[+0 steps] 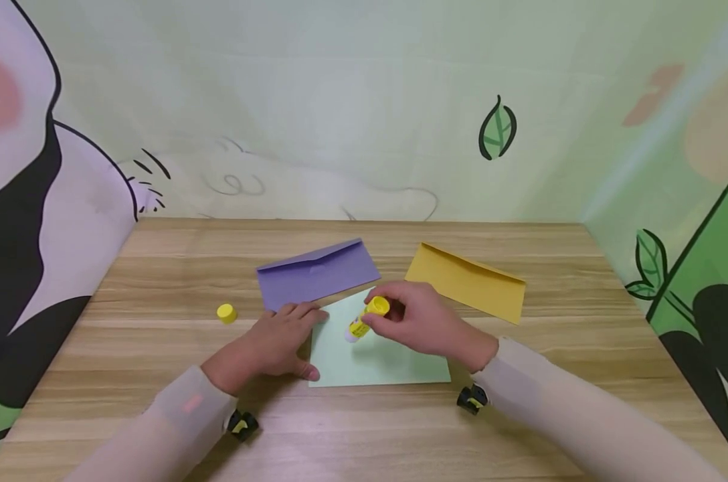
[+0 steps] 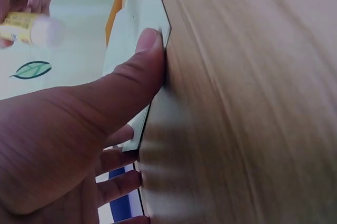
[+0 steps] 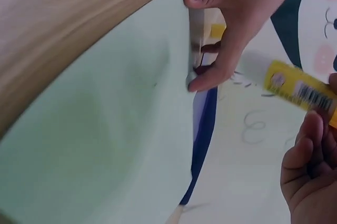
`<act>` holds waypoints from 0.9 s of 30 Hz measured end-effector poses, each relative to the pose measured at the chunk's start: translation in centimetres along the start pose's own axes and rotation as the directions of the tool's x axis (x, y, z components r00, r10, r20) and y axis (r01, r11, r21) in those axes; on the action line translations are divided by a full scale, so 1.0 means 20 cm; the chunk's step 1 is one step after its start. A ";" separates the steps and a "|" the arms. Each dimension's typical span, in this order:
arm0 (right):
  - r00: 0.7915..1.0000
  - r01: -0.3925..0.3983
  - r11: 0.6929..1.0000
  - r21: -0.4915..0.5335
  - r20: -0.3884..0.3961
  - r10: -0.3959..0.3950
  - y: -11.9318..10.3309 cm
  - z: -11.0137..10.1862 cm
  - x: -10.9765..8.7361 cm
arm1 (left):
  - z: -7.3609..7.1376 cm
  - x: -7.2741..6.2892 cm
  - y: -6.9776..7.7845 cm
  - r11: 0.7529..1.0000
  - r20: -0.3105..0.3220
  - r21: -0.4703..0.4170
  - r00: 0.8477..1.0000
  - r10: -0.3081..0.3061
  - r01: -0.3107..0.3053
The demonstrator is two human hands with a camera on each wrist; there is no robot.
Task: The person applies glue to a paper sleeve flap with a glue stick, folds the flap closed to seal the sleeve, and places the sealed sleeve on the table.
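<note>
My right hand (image 1: 427,320) pinches a yellow glue stick (image 1: 362,323) between thumb and fingers, its white end tilted down to the left over a pale green paper (image 1: 394,365). In the right wrist view the glue stick (image 3: 299,88) stands apart from the paper's surface. My left hand (image 1: 280,343) lies with fingers spread at the paper's left edge; in the left wrist view its thumb (image 2: 142,63) presses near the corner. Left of that hand sits a yellow cap (image 1: 226,313) on the table.
A purple envelope (image 1: 316,274) lies behind the left hand, its flap side at the back. Behind the right hand is a yellow envelope (image 1: 472,284). The wooden table (image 1: 177,268) meets a printed backdrop (image 1: 352,120) at the rear.
</note>
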State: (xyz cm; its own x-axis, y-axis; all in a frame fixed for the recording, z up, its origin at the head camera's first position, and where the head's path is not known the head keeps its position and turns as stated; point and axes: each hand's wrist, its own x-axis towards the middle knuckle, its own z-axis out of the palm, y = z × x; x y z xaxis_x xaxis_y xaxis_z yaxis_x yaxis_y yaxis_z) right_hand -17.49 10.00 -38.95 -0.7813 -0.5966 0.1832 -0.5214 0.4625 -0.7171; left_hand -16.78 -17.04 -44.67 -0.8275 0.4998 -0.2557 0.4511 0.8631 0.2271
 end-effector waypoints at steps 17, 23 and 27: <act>0.980 0.197 0.959 -0.206 0.080 -0.184 0.02 0.19 0.18 | 0.00 -0.02 -0.02 1.000 -0.031 -0.022 1.000 -0.002 0.001; 0.982 0.167 0.971 -0.174 0.121 -0.147 0.02 0.23 0.19 | 0.01 -0.01 -0.03 1.000 -0.032 -0.030 0.999 0.008 -0.009; 0.980 0.164 0.972 -0.171 0.142 -0.140 0.02 0.26 0.19 | 0.02 -0.01 -0.04 1.000 -0.034 -0.021 0.999 0.017 -0.017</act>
State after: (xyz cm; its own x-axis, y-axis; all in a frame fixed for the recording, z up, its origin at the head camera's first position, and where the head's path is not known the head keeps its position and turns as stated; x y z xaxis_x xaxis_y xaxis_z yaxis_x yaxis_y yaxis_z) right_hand -18.99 4.52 -42.08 -0.6438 -0.7427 0.1842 -0.6931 0.4640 -0.5516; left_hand -16.79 -17.77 -45.11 -0.8307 0.5113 -0.2202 0.4583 0.8527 0.2508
